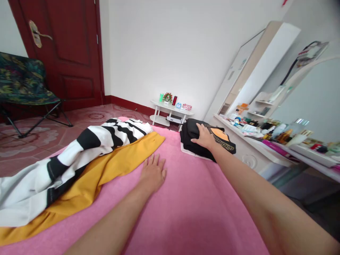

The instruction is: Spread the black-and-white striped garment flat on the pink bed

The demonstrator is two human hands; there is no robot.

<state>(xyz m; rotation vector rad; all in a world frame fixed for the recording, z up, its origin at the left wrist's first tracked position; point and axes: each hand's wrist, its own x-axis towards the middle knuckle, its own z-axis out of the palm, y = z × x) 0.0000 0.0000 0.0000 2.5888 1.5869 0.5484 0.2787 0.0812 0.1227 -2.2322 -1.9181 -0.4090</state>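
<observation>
My left hand [153, 172] lies flat on the pink bed cover [186, 202], fingers spread, holding nothing. Just left of it is a mustard-yellow garment [114, 170], loosely laid out. A black-and-white striped garment [92, 141] rests partly over the yellow one. My right hand [204, 137] is on top of a stack of folded dark clothes [195, 147] at the bed's far right corner. Its fingers are stretched out over the black cloth, not wrapped round it. An orange patch and a patterned gold band show on the stack beside my wrist.
A white dressing table [252, 141] crowded with bottles stands along the right side. Beyond the bed's far end is a small white table [170, 107] with a plant and cups. A folding chair [23, 85] stands by the red door [63, 46] on the left.
</observation>
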